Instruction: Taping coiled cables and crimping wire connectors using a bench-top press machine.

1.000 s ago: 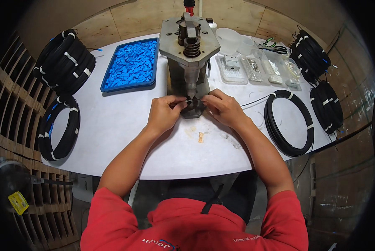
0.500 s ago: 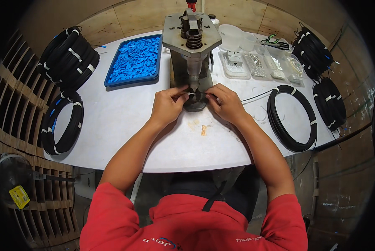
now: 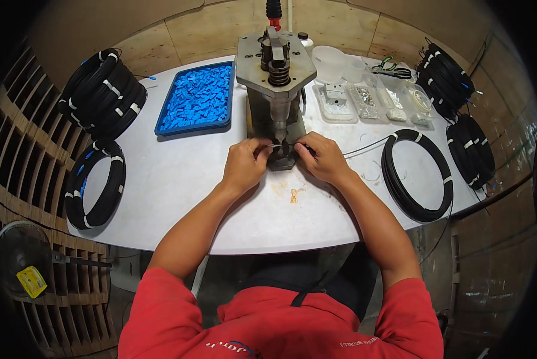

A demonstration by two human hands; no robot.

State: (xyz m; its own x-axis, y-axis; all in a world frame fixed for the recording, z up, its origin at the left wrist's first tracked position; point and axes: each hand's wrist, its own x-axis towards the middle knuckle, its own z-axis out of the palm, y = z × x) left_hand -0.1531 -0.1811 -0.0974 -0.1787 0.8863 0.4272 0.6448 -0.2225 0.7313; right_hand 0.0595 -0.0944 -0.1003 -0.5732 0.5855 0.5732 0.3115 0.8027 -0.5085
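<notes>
At the foot of a metal bench press (image 3: 275, 90), both hands are close together, one on each side of its tool. My left hand (image 3: 244, 163) is closed in a pinch at the press's left; a small pale, thin piece shows at its fingertips, too small to name. Its index finger is slightly blurred. My right hand (image 3: 321, 158) pinches a black cable (image 3: 364, 146), which runs out to the right toward a cable coil (image 3: 416, 175) lying on the table. The cable's end is hidden among the fingers and the press tool.
A blue tray (image 3: 161, 133) full of small blue parts lies left of the press. Bundled black coils (image 3: 104, 90) stand at far left, with another coil (image 3: 95, 184) nearer. Clear boxes of small parts (image 3: 364, 103), pliers (image 3: 391, 70) and more coils (image 3: 471, 149) sit on the right.
The whole scene sits slightly lower in the picture as the view shifts. Both hands stay at the press tool, with only small finger movement in the left.
</notes>
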